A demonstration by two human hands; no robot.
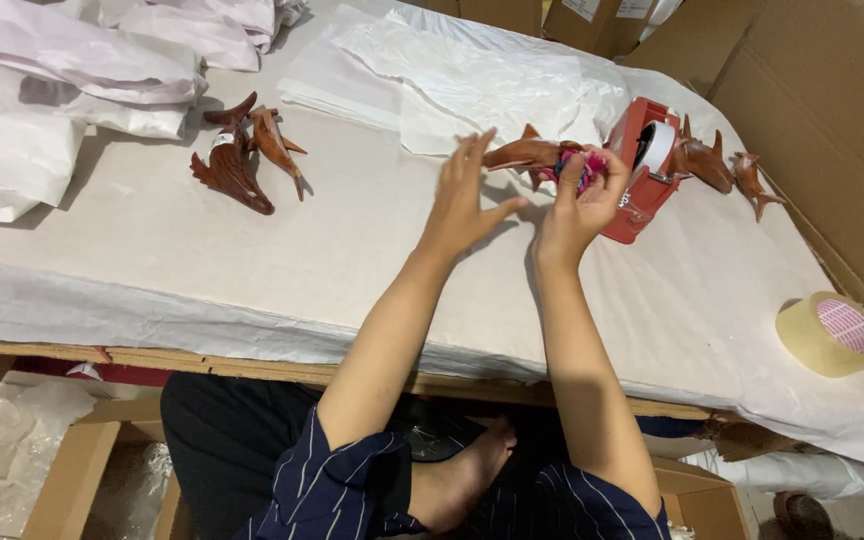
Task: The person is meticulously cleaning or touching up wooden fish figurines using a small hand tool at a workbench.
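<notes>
Right hand point(584, 192) is pinched shut around something pink and blue, pressed against a brown wooden fish carving point(527, 153). Left hand point(464, 190) hovers open just beside, fingers spread, touching nothing. The carving's long axis runs left to right, just above both hands, its tail end hidden behind the right fingers. Beyond sits a red tape dispenser point(637, 165) on the paper-covered worktop point(352, 250); the pink thing is too blurred to identify.

Bare bench point(252, 250) lies open before me; the red tape dispenser point(640, 170) and paper sheets point(472, 80) block beyond my hands point(522, 190).
</notes>
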